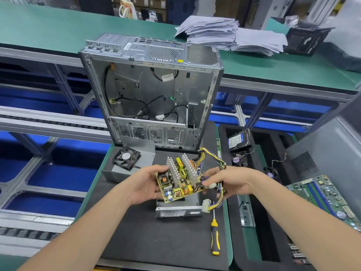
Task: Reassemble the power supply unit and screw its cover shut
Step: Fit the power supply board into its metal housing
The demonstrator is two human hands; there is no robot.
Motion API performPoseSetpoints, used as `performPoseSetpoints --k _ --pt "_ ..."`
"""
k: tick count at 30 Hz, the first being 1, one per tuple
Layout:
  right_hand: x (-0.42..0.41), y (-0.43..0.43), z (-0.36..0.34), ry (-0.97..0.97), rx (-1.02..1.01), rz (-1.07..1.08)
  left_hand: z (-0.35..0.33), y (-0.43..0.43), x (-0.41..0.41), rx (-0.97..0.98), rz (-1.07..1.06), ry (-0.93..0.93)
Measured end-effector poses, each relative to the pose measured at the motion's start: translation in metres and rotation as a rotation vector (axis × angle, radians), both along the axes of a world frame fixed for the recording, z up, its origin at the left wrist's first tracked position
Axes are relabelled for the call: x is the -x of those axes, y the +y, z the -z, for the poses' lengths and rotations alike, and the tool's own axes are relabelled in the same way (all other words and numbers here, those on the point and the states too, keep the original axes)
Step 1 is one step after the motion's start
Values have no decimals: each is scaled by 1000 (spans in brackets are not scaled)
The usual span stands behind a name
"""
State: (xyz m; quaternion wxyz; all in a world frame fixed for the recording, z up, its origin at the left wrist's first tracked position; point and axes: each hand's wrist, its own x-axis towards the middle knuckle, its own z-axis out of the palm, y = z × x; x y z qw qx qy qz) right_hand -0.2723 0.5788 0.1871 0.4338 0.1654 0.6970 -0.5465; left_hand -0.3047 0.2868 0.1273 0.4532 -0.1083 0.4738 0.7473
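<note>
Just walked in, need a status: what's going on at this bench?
A person holds the bare circuit board with both hands, left hand and right hand, above the open metal housing on the black mat. The cover, with a fan on it, and the screwdriver lie untouched.

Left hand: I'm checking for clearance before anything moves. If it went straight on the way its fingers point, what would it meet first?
The left hand points right, across the circuit board it already grips, so the board blocks it at once. Beyond that lies the right hand, holding the cable bundle, though depth is unclear.
</note>
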Motion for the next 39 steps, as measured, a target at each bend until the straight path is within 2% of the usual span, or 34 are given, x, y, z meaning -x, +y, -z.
performPoseSetpoints --k 7,14,17,21,25,29,33,37,39 --pt "1 -3 3 -16 111 64 -7 0 2 137 37 87" --pt "-11 -3 15 77 184 258 -10 -3 2 267 64 165" --pt "-11 -2 12 158 168 240 -16 0 1 396 94 285" --pt "-9 -2 7 205 123 188 -27 2 0 418 137 339" --pt "-10 -2 6 196 125 161 -29 4 -2 570 319 591" --pt "-11 -1 3 180 115 117 -21 2 -6 659 287 758" --pt "-12 0 1 170 101 77 -20 0 -6 828 322 945" --pt "-12 2 1 152 99 28 -19 4 -11 858 256 1001" --pt "-11 4 2 128 95 -18 -20 5 -12 948 254 1070"
